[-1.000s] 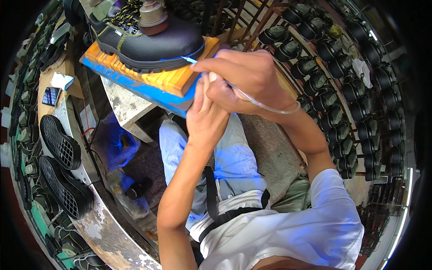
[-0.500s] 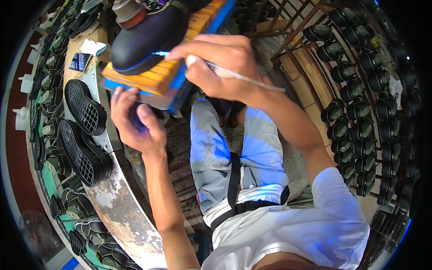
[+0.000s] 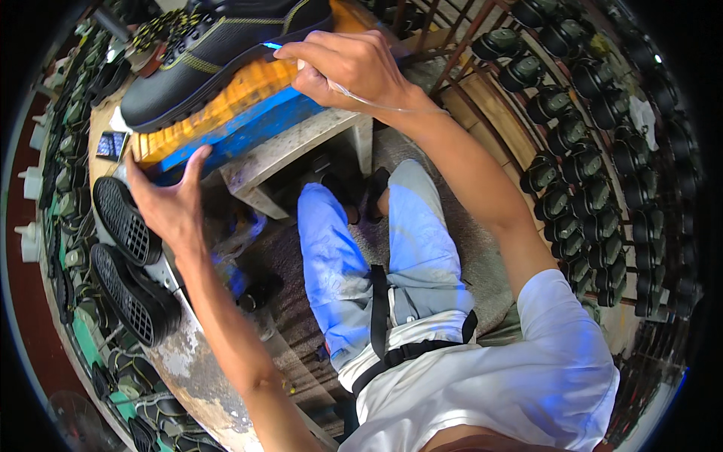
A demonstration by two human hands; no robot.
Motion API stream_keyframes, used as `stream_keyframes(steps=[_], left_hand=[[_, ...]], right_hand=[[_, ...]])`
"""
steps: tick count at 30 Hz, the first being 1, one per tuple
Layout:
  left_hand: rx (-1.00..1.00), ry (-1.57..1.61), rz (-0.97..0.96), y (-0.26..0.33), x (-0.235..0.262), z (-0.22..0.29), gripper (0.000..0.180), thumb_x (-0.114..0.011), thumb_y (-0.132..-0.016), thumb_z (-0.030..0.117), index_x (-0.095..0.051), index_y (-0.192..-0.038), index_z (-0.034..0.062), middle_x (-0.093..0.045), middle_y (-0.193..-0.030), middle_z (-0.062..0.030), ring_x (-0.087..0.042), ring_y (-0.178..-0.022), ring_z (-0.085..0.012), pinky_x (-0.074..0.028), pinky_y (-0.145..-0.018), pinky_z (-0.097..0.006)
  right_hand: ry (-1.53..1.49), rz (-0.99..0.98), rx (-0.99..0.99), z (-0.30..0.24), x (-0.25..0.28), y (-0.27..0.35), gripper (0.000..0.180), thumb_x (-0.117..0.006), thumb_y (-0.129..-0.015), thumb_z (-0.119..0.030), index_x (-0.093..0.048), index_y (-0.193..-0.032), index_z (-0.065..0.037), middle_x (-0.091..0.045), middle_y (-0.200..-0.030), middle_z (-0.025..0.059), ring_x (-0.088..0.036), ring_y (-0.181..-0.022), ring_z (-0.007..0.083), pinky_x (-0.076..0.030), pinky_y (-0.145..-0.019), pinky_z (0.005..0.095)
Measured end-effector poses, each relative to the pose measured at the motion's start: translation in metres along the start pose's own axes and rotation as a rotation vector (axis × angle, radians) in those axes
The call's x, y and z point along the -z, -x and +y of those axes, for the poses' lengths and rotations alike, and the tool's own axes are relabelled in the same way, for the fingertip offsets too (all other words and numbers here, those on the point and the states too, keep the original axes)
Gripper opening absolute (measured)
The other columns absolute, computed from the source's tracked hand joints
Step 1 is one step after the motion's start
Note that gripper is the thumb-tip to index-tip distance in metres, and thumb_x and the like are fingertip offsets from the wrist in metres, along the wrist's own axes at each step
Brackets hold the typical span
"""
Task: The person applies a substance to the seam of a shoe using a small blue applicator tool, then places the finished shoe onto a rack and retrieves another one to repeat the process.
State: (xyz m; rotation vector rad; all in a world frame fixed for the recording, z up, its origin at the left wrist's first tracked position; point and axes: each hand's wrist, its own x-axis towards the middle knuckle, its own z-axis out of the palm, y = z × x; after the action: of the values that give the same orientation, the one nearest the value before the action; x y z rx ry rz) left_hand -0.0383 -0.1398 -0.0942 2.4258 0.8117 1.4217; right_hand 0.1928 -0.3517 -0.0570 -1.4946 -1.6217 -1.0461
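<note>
Racks of black soles are crowding round your bench, and the boot is sitting on the orange block. Your right hand is pinching a thin clear strand at the sole's edge while your left hand is spread open against the block, so edge work looks mid-way, nothing finished yet.

screens: 1 | small phone-like device, flat rectangle, dark with bluish face | lies on worktop, just left of the orange-blue block | packages/labels/signs: none legible
</note>
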Motion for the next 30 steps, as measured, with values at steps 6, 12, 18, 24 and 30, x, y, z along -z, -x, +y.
stream_keyframes(steps=[6,12,18,24,30], left_hand=[[-0.109,-0.021,-0.15,-0.055,-0.025,-0.077,0.101,-0.094,-0.073,0.054,-0.056,-0.149,0.0004,-0.066,-0.141,-0.0204,-0.064,-0.127,-0.037,-0.048,-0.109,-0.044],[-0.302,0.469,-0.064,-0.012,-0.046,0.009,0.045,-0.087,-0.085,0.029,-0.076,-0.121,0.005,-0.073,-0.132,-0.016,-0.066,-0.126,-0.0355,-0.049,-0.109,-0.045],[-0.226,0.315,-0.063,0.077,0.019,0.011,0.015,-0.072,-0.096,0.007,-0.082,-0.108,0.0063,-0.078,-0.125,-0.009,-0.063,-0.131,-0.0317,-0.041,-0.117,-0.045],[0.145,0.442,-0.072,0.04,0.009,-0.023,0.048,-0.047,-0.114,0.035,-0.068,-0.136,-0.002,-0.063,-0.149,-0.0148,-0.054,-0.144,-0.0324,-0.037,-0.122,-0.043],[0.338,0.332,-0.163,0.016,-0.001,-0.009,0.062,-0.036,-0.116,0.043,-0.055,-0.149,-0.0057,-0.061,-0.149,-0.0189,-0.059,-0.136,-0.0271,-0.041,-0.117,-0.037]], right_hand=[[0.058,-0.121,-0.04,-0.008,0.048,0.011,0.024,-0.068,-0.081,-0.006,-0.077,-0.103,-0.004,-0.067,-0.074,0.0079,-0.067,-0.058,0.0216,-0.055,-0.054,0.0345],[-0.068,-0.153,-0.015,-0.053,0.052,0.002,0.027,-0.065,-0.079,-0.004,-0.076,-0.104,-0.002,-0.068,-0.075,0.008,-0.068,-0.057,0.0218,-0.056,-0.053,0.0349],[-0.174,-0.06,-0.055,-0.063,0.01,-0.004,0.021,-0.072,-0.076,-0.01,-0.077,-0.096,-0.005,-0.066,-0.069,0.0072,-0.066,-0.054,0.0246,-0.056,-0.052,0.0349],[-0.225,0.063,-0.09,-0.053,-0.036,-0.016,0.02,-0.072,-0.078,-0.011,-0.078,-0.096,-0.004,-0.069,-0.07,0.0074,-0.068,-0.056,0.0259,-0.055,-0.053,0.0356],[-0.123,0.029,-0.167,-0.04,-0.035,-0.019,0.02,-0.073,-0.079,-0.012,-0.079,-0.097,-0.006,-0.07,-0.071,0.007,-0.071,-0.06,0.0259,-0.057,-0.057,0.037]])
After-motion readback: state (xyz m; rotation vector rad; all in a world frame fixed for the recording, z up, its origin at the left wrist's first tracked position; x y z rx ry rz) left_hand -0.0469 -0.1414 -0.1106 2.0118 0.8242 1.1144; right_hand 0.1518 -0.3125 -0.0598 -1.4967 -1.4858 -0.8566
